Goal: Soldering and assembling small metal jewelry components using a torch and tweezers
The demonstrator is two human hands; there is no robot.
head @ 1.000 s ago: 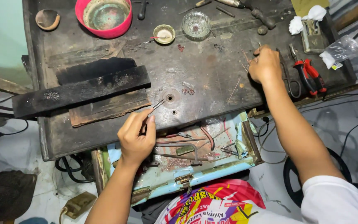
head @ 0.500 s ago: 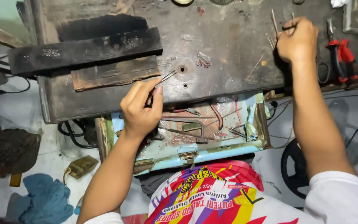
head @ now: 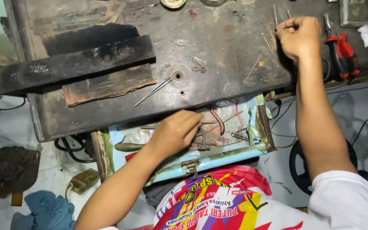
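I see the left hand [head: 176, 133] reaching down into the open drawer [head: 218, 159] just below the near edge of the bench [head: 218, 38], fingers curled among the small tools there; I cannot tell whether it grips any of them. The tweezers [head: 153, 92] lie free on the bench, well apart from that hand, their long axis running diagonally: the tip points far-right toward a small hole [head: 178, 76], the tail points near-left. The right hand [head: 299, 37] sits at the far right, fingers pinched shut on a thin wire [head: 275, 16]. Red-handled pliers [head: 340, 50] lie just right of it.
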